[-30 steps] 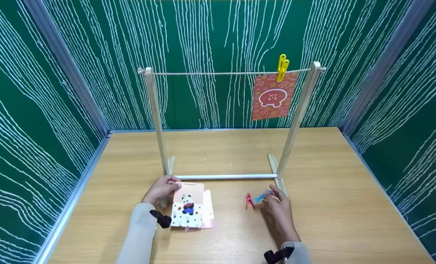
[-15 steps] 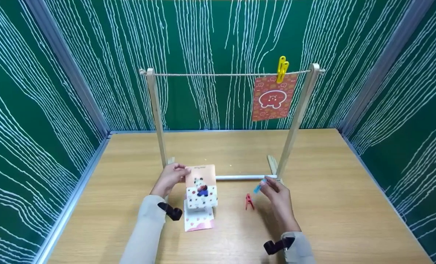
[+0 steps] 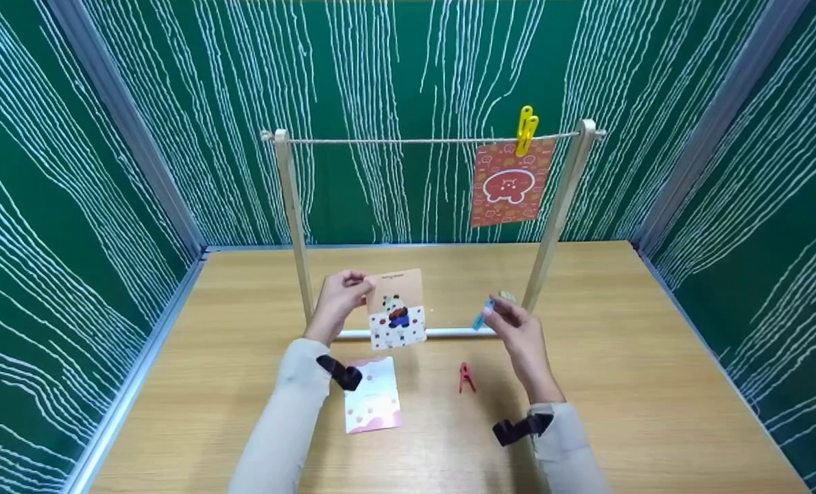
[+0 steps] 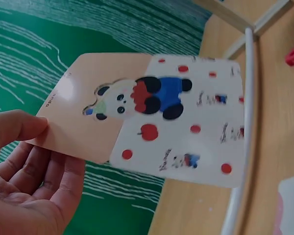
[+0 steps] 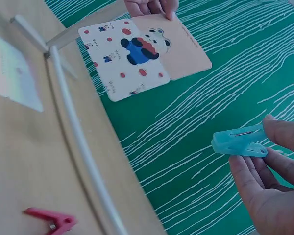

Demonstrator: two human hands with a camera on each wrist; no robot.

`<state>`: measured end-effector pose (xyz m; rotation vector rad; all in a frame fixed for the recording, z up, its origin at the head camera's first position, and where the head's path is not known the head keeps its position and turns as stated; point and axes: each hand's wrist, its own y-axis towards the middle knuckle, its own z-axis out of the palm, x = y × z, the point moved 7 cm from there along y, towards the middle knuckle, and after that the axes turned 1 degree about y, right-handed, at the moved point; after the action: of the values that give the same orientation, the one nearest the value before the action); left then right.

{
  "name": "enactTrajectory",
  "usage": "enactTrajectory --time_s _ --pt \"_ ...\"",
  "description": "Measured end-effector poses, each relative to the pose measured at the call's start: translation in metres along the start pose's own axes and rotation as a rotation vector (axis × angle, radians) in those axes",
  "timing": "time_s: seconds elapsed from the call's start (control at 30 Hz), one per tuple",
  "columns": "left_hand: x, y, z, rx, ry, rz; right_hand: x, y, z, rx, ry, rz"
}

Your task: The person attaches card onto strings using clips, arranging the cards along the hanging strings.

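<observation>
My left hand (image 3: 339,302) pinches a panda card (image 3: 398,312) by its upper left corner, thumb on the front face. The card, peach on top and white with red dots below, is held up before the stand's lower bar. On the other side my right hand (image 3: 521,343) holds a light blue clothespin (image 5: 240,140) between thumb and fingers, its jaw end pointing away from the palm. Both hands are raised above the table, below the string (image 3: 394,141). A pink-and-white card (image 3: 372,398) and a red clothespin (image 3: 466,377) lie on the table in front.
The string runs between two wooden posts (image 3: 293,226) joined by a white bar (image 3: 456,333) at the bottom. Near its right end a yellow clothespin (image 3: 526,130) holds a red card (image 3: 511,189). Green walls (image 3: 353,206) with white lines enclose the table (image 3: 655,384).
My left hand has lifted the panda card up and to the right, uncovering the pink-and-white card. My right hand has raised the blue clothespin from beside the red one.
</observation>
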<state>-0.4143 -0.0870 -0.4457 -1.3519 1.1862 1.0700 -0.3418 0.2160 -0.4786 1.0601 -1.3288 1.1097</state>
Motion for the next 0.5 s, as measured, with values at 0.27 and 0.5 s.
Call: enactTrajectory --time_s 0.27,0.5 --pt "-0.035 0.001 0.015 -0.026 -0.048 0.115 0.034 0.009 0.002 0.033 -0.057 -0.048" --pt "-0.065 0.000 0.024 -0.034 -0.029 0.212 0.065 0.013 0.005 0.053 -0.020 -0.149"
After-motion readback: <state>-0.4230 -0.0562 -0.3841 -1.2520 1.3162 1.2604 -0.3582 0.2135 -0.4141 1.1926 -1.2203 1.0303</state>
